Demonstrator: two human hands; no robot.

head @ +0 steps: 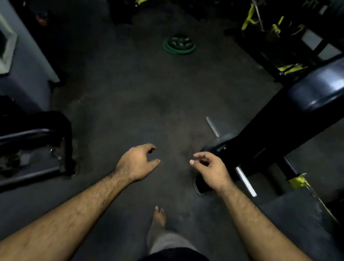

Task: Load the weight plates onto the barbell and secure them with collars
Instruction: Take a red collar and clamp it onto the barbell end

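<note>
A small stack of green-rimmed weight plates (179,44) lies flat on the dark floor, far ahead of me. Both my arms reach forward over the floor. My left hand (136,163) hangs with loosely curled fingers and holds nothing. My right hand (210,169) is likewise loosely curled and empty, just left of a barbell's chrome sleeve (246,181). A dark plate (200,186) on that bar sits partly hidden under my right wrist. No collar is visible.
A padded bench (330,84) on a black frame (262,138) rises at the right. A black metal rack (38,132) stands at the left, a pale wall (21,53) behind it. Yellow-and-black machines (262,22) line the back. My bare foot (159,216) is on the floor.
</note>
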